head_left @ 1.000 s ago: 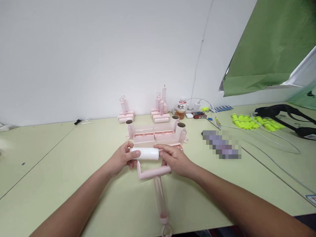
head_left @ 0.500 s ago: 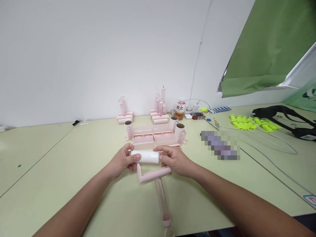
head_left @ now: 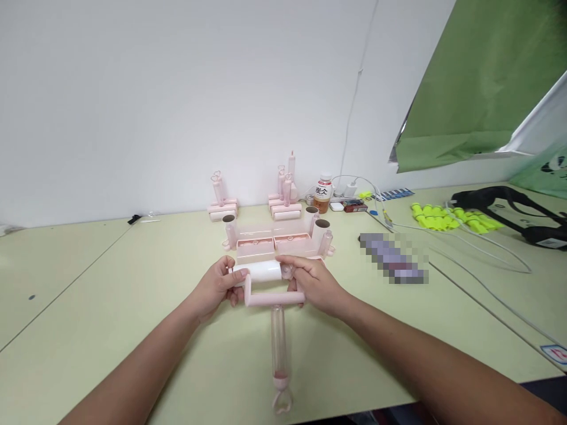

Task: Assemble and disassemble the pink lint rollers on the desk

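My left hand (head_left: 215,290) is closed round the left end of a white lint roll (head_left: 261,271), thumb on top. The fingers of my right hand (head_left: 322,287) grip the right end of a pink lint roller handle (head_left: 274,299), near a clear round end piece (head_left: 287,271) at the roll's right end. The roll lies level, just beyond the handle's crossbar and parallel to it. From the crossbar, a clear tube grip with a heart-shaped loop (head_left: 282,401) points toward me. I cannot tell how far the roll sits on the end piece.
Pink roller covers (head_left: 256,254) and white rolls standing upright (head_left: 321,234) are just beyond my hands. Several pink lint rollers (head_left: 286,208) stand by the wall near a drink bottle (head_left: 323,193). On the right are neon yellow items (head_left: 436,217), white cables (head_left: 482,247) and a black strap (head_left: 496,203).
The pink handle has swung straighter and risen toward the roll, its grip now pointing directly at me. The clear end piece now shows at the roll's right end.
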Available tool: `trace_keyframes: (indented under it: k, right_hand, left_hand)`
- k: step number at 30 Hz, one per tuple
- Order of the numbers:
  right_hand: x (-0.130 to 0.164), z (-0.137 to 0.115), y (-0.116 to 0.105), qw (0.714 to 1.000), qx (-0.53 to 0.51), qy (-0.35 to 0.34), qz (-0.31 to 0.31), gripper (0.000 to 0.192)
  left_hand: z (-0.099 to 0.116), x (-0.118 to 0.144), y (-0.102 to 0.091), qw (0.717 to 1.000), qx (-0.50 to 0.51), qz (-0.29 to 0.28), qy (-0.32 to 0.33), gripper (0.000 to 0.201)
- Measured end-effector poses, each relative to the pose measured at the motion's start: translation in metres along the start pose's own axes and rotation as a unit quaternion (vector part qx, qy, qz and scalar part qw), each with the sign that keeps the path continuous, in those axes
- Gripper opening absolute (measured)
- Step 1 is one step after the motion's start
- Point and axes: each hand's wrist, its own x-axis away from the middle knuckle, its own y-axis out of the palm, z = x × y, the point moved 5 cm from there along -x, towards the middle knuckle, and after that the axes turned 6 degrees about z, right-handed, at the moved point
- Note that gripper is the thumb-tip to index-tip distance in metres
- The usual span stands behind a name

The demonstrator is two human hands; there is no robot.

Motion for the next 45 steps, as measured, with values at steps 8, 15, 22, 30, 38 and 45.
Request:
trace_keyframes:
  k: [8, 15, 22, 30, 38, 45]
  right_hand:
    - [0.001, -0.005, 0.001, 0.999, -0.023, -0.033, 0.034, 0.03]
    - [0.008, 0.005, 0.015, 0.999, -0.033, 0.023, -0.035, 0.038]
    - [0.016, 0.019, 0.04, 0.99, 0.006, 0.083, -0.116, 0.055]
    - [0.013, 0.017, 0.044, 0.992, 0.013, 0.064, -0.111, 0.056]
    - [0.014, -0.002, 0.031, 0.998, -0.023, -0.014, -0.051, 0.051]
    - [0.015, -0.013, 0.025, 0.988, -0.093, -0.103, -0.068, 0.031]
  left_hand:
    - [0.005, 0.002, 0.001, 0.997, 0.074, 0.012, -0.016, 0.05]
    - [0.015, 0.0, -0.013, 0.992, 0.113, 0.058, 0.029, 0.049]
    - [0.015, -0.003, -0.017, 0.989, 0.122, 0.071, 0.039, 0.042]
    - [0.017, -0.002, -0.014, 0.99, 0.116, 0.072, 0.043, 0.043]
    - [0.017, 0.0, -0.011, 0.995, 0.06, 0.068, 0.05, 0.047]
    - [0.009, 0.002, 0.002, 0.999, 0.026, -0.01, 0.033, 0.053]
